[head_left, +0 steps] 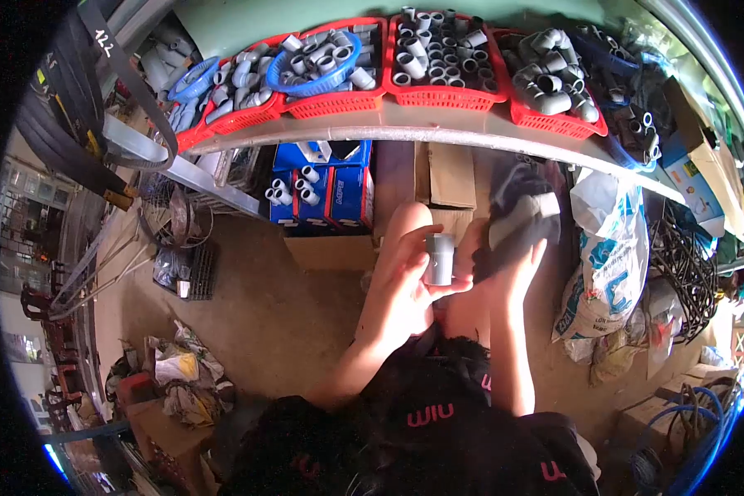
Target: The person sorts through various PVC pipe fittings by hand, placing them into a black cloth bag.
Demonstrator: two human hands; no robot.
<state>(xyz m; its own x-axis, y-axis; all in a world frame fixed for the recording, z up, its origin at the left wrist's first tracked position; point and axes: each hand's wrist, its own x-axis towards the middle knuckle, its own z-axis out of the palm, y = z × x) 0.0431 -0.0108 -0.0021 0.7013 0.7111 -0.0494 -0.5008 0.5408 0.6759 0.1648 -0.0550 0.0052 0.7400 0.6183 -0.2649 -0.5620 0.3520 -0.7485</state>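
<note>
While the left hand presents a short grey cylindrical plastic pipe fitting upright, the right hand holds a blurred, dark, soft-looking cloth with a pale patch. The fitting is gripped between the thumb side of the left hand and its curled fingers, one finger passing beneath the lower end; it lies in front of the person's body, just beside the cloth. The right hand's fingers are closed on the cloth, though blur and folds hide their exact placement.

The step in hand appears to be handling or wiping this single fitting; contact between cloth and fitting cannot be confirmed. From this pose, bringing the two together would call for a steady left grip and a small inward movement of the right hand, with the cloth kept clear of the supporting fingers.

Beyond the hands, a long shelf bears red perforated plastic baskets of grey fittings, one topped by a round blue plastic basket. Below it, pale grey tubular fittings rest on blue printed boxes, near an open brown cardboard box. A white printed sack stands to the right.
</note>
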